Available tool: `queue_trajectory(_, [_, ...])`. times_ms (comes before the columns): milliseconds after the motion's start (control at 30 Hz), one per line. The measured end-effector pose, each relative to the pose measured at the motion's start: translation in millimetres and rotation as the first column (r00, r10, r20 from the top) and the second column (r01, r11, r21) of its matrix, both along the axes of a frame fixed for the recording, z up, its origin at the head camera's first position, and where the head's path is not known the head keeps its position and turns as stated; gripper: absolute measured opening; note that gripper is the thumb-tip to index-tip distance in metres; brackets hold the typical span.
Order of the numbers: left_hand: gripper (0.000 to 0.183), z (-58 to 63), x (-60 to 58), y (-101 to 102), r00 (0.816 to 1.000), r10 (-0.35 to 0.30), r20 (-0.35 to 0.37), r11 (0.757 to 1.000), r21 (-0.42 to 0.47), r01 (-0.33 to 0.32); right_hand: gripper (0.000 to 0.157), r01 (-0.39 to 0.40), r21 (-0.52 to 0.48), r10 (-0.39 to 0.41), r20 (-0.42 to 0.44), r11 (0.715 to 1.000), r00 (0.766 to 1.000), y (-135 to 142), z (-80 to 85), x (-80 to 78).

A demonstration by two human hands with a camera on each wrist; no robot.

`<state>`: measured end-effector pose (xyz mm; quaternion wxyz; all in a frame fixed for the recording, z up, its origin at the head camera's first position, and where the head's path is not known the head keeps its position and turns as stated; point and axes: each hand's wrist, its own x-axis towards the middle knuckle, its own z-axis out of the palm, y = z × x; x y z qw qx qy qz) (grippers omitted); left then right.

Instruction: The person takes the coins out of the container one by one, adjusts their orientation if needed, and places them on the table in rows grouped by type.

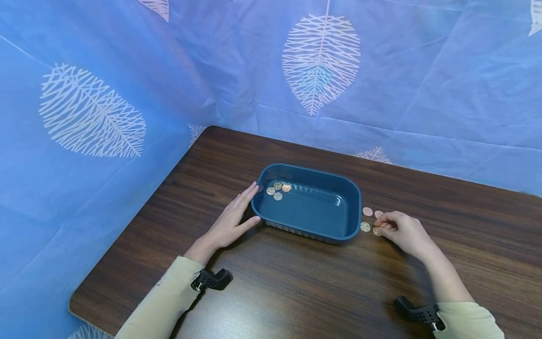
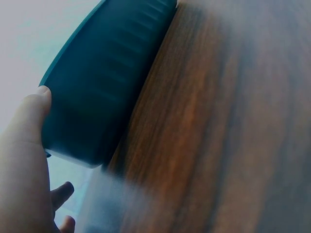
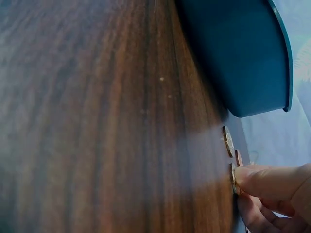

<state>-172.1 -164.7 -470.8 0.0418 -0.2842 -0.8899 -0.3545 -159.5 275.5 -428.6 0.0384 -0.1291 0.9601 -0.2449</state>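
Note:
A dark blue rectangular tub point(image 1: 302, 235) sits on the table. My left hand point(image 1: 230, 219) rests against its left end, fingers straight along the side and thumb point(image 2: 41, 99) at the near corner by the rim. Several coins point(image 1: 277, 196) lie inside at the left end. Right of the tub, my right hand point(image 1: 402, 230) pinches a gold-coloured coin point(image 1: 376, 231) at table level, with the thumb point(image 3: 252, 179) on its edge. Beside it lie another gold-coloured coin point(image 1: 365, 227) and two copper-coloured coins point(image 1: 367, 211), one partly behind the fingers.
The dark wooden table point(image 1: 296, 282) has a rounded corner at the far left. A blue cloth point(image 1: 237, 61) with white leaf shapes hangs behind and along the left side. Black straps point(image 1: 210, 278) are round both wrists.

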Motion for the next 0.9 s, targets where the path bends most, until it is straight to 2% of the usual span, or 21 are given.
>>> queue_trajectory(200, [0.072, 0.0, -0.3, -1.0, 1.0, -0.004, -0.006, 1.0, 0.001, 0.004, 0.005, -0.003, -0.007, 0.003, 0.01, 1.0, 1.0, -0.1, 0.5, -0.7])
queue_trajectory(333, [0.072, -0.3, -1.3, -1.0, 1.0, -0.005, -0.007, 1.0, -0.016, 0.005, 0.012, -0.011, -0.033, 0.012, 0.016, 0.999, 1.0, 3.5, 2.9, -1.1])
queue_trajectory(567, [0.072, 0.3, -1.3, 0.2, 1.0, -0.008, 0.003, 1.0, -0.021, 0.008, 0.029, 0.04, -0.098, -0.041, -0.015, 0.994, 0.999, 1.4, 18.2, -2.3])
queue_trajectory(767, [0.072, 0.4, -1.4, -1.8, 1.0, -0.006, -0.004, 1.0, -0.022, 0.006, 0.029, 0.039, -0.186, -0.057, -0.092, 0.982, 0.994, -26.5, 37.1, -10.0])
queue_trajectory(900, [0.072, -0.1, -0.8, -3.4, 1.0, -0.006, 0.001, 1.0, -0.021, 0.006, 0.03, -0.003, -0.27, -0.029, -0.115, 0.963, 0.993, -58.1, 50.1, -17.3])
